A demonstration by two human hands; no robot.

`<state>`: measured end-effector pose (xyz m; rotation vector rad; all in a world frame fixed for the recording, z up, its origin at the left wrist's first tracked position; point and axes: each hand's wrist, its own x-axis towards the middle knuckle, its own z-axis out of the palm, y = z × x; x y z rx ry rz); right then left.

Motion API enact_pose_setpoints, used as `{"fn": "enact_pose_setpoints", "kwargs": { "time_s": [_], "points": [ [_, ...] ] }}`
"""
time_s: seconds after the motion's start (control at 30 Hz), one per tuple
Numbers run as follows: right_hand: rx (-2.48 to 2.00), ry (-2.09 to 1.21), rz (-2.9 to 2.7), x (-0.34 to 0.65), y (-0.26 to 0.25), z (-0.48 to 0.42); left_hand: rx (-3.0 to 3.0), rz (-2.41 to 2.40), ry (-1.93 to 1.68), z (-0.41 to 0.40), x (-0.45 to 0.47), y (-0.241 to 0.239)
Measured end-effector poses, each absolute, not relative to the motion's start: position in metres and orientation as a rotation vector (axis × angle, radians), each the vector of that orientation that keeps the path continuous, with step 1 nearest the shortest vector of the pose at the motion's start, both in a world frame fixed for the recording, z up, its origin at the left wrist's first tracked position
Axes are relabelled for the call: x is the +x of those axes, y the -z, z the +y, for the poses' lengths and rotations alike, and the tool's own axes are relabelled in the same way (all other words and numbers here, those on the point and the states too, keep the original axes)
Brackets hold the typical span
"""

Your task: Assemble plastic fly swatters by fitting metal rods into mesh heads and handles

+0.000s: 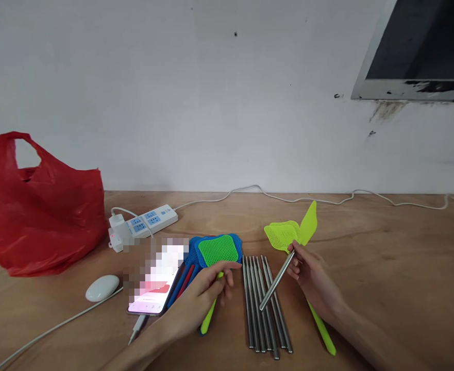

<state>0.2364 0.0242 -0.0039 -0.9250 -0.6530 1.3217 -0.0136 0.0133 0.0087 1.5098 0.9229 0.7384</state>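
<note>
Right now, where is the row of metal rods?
In the head view, the metal rods lie on the table, just right of centre, between left hand and right hand.

- a red plastic bag (52, 211) at the left
- a white power strip (161, 219)
- a white computer mouse (102, 288)
- a lit smartphone (152, 296)
- a grey-framed dark screen (427, 46) on the wall (172, 103)

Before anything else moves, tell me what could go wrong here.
The slim, silver metal rod in the right hand slants over matching silver rods on the brown wooden table; if dropped, it might scatter them.

The left forearm looks close to the lit rectangular phone and the white cable beside it, so a sideways sweep could nudge either.
</note>
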Motion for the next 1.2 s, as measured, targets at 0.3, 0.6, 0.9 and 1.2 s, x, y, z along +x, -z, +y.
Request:
{"fn": "enact_pose_setpoints", "kwargs": {
  "time_s": [0.3, 0.6, 0.9, 1.2],
  "points": [
    [-0.945, -1.349, -0.653, 0.234, -0.002, 0.023, 2.064, 1.038, -0.863, 0.013, -0.012, 0.002],
    [-0.987, -1.323, -0.703, 0.232, 0.002, 0.024, 2.419, 1.101, -0.656, 0.012, -0.013, 0.004],
    [-1.049, -1.298, -0.809, 0.23, 0.001, 0.018, 2.435, 1.075, -0.677, 0.008, -0.014, -0.004],
    [-0.929, -1.747, -1.086, 0.235, 0.0, 0.01, 2.058, 1.331, -1.091, 0.011, -0.014, -0.008]
  ]
}}
